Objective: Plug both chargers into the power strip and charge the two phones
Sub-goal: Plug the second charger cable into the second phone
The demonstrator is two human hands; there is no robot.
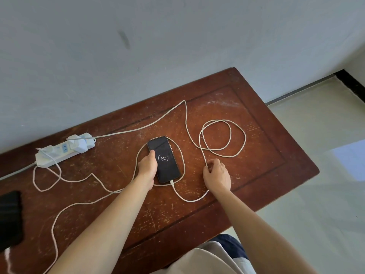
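A worn, scratched brown wooden tabletop (246,107) is set against a pale wall (138,46), with a light floor (316,194) seen to its right. A white power strip (59,153) is laid near the far left edge of the tabletop, and two white chargers (79,144) are seen plugged into it, one near each end. Two long pale cables (185,123) are spread in loose curves and loops across the wood. A dark phone (165,159) is placed face up near the middle of the tabletop; its screen is lit and 54% is shown inside a ring, and a cable plug is seated in its near end. The left hand (147,165) is closed on the phone's left edge, with the thumb laid on the screen. The right hand (216,174) is curled narrowly around a cable just right of the phone. A second dark object (9,218), possibly the other phone, is cut off by the left edge.
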